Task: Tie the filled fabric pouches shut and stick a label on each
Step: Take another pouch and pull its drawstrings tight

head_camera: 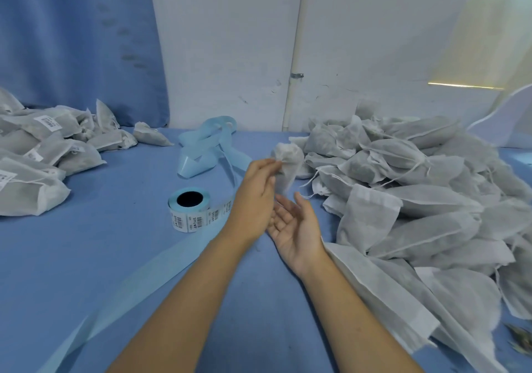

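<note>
A small white fabric pouch (288, 163) hangs blurred in the air above the blue table, its gathered top up. My left hand (257, 192) is raised beside it, fingertips at the pouch's upper left edge; whether they pinch it I cannot tell. My right hand (296, 230) lies just below the pouch, palm up, fingers relaxed and holding nothing. A roll of barcode labels (189, 208) on blue backing stands left of my left hand, its strip running toward that wrist.
A large heap of untied filled pouches (417, 194) fills the right side. Labelled pouches (43, 148) are piled at the far left. Spent blue backing strip (207, 148) is bunched at the back middle and trails to the front left (138, 283). A white wall stands behind.
</note>
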### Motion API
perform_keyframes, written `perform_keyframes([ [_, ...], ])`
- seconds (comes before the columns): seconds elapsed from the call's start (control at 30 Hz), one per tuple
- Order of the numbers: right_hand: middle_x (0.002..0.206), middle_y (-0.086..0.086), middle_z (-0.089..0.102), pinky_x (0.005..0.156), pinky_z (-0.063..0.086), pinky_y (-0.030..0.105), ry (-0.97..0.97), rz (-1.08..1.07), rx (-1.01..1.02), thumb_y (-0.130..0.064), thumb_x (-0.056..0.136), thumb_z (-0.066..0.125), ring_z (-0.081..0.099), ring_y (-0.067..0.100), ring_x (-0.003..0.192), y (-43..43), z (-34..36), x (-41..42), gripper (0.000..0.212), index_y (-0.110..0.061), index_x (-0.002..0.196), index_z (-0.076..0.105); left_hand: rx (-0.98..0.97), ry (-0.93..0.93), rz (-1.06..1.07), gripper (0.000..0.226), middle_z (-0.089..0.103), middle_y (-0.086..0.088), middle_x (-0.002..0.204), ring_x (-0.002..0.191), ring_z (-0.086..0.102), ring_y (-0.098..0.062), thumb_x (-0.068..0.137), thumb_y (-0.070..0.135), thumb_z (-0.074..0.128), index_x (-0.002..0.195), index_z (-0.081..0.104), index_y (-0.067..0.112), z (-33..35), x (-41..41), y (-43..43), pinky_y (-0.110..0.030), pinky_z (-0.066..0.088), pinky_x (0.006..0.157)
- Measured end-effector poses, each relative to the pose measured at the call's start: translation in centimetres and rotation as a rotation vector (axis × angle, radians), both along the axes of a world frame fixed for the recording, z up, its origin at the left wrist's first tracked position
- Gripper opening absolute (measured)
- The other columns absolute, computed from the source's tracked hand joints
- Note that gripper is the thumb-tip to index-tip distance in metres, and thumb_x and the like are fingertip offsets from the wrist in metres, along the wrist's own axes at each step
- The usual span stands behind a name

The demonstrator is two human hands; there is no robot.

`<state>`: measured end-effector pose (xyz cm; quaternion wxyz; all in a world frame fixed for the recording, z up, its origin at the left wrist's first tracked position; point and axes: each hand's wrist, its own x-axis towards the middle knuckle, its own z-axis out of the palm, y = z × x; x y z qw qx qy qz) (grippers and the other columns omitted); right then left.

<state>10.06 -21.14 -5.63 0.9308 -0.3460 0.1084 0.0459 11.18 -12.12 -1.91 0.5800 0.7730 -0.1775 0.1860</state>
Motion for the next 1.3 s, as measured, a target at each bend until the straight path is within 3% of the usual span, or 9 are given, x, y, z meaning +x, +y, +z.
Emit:
perform_keyframes([
  [0.13,0.089,0.014,0.069,0.067,0.057,0.027,0.030,0.001,-0.135,-0.057,0.092,0.046,0.067,0.021,0.076,0.0,0.5,0.0,0.060,0.000,0.099,0.063,0.020,-0.008,0.002,0.037,0.055,0.010,0.108,0.099,0.047,0.022,0.091,-0.015,0.041,0.110,0.066,0.005,-2.8,-2.2,2.2,0.002,0.031,0.087],
  [0.4,0.085,0.009,0.072,0.060,0.055,0.027,0.119,0.149,-0.416,-0.061,0.083,0.056,0.067,0.017,0.070,-0.3,1.8,-0.5,0.063,-0.004,0.108,0.062,0.339,-0.063,0.067,0.029,0.060,-0.001,0.098,0.089,0.056,-0.014,0.085,-0.011,0.043,0.093,0.065,0.005,-3.9,-3.4,4.0,-0.024,0.044,0.082],
  [0.53,0.093,0.012,0.074,0.064,0.058,0.030,0.142,0.244,-0.536,-0.073,0.078,0.051,0.071,0.022,0.081,-0.8,2.1,-0.3,0.073,-0.006,0.104,0.064,0.484,-0.082,0.083,0.016,0.057,-0.004,0.086,0.079,0.054,-0.023,0.086,-0.004,0.047,0.081,0.060,0.003,-4.3,-4.2,4.5,-0.034,0.042,0.072],
  [0.77,0.087,0.008,0.072,0.075,0.058,0.027,0.043,0.273,-0.448,-0.014,0.089,0.060,0.069,0.017,0.074,-0.4,1.7,-0.6,0.014,-0.006,0.100,0.063,0.484,-0.029,0.123,0.019,0.044,0.009,0.058,0.059,0.042,-0.020,0.089,0.008,0.047,0.077,0.039,0.021,-4.6,-5.0,3.9,-0.030,0.027,0.055],
  [0.87,0.089,0.008,0.072,0.081,0.056,0.029,-0.010,0.148,-0.400,-0.006,0.089,0.059,0.070,0.015,0.077,-0.1,1.6,-0.6,0.012,-0.007,0.100,0.060,0.418,-0.006,0.325,0.012,0.060,0.002,0.069,0.065,0.055,-0.028,0.089,0.009,0.047,0.086,0.044,0.020,-4.1,-5.4,3.8,-0.038,0.043,0.060],
  [0.97,0.087,0.004,0.074,0.069,0.057,0.021,-0.053,0.044,-0.374,-0.005,0.090,0.060,0.071,0.012,0.079,0.1,1.3,-0.5,0.005,-0.009,0.090,0.059,0.266,0.055,0.443,0.013,0.064,0.007,0.082,0.065,0.058,-0.022,0.089,0.011,0.047,0.093,0.052,0.022,-3.6,-5.6,3.7,-0.037,0.047,0.062],
  [1.1,0.080,0.003,0.074,0.066,0.056,0.019,-0.073,0.002,-0.367,-0.002,0.091,0.059,0.071,0.012,0.075,0.5,0.9,-0.8,0.010,-0.009,0.084,0.057,-0.304,0.447,0.226,0.010,0.065,0.002,0.095,0.045,0.061,-0.015,0.096,0.019,0.048,0.091,0.057,0.021,-2.7,-5.2,2.8,-0.021,0.041,0.040],
  [1.17,0.079,0.007,0.072,0.065,0.055,0.021,-0.083,0.007,-0.378,-0.003,0.091,0.058,0.070,0.016,0.073,0.6,0.9,-0.9,0.010,-0.009,0.083,0.056,-0.531,0.637,0.048,0.015,0.069,-0.005,0.096,0.055,0.068,-0.018,0.098,0.022,0.047,0.099,0.059,0.013,-2.3,-4.9,2.5,-0.023,0.045,0.041],
  [1.3,0.075,0.009,0.065,0.058,0.051,0.026,-0.074,0.078,-0.391,-0.004,0.094,0.054,0.063,0.019,0.067,0.8,0.9,-1.0,0.010,-0.008,0.086,0.055,-0.585,0.760,-0.141,0.022,0.073,-0.014,0.088,0.077,0.073,-0.020,0.097,0.020,0.053,0.100,0.065,0.002,-2.6,-4.8,2.7,-0.024,0.056,0.058],
])
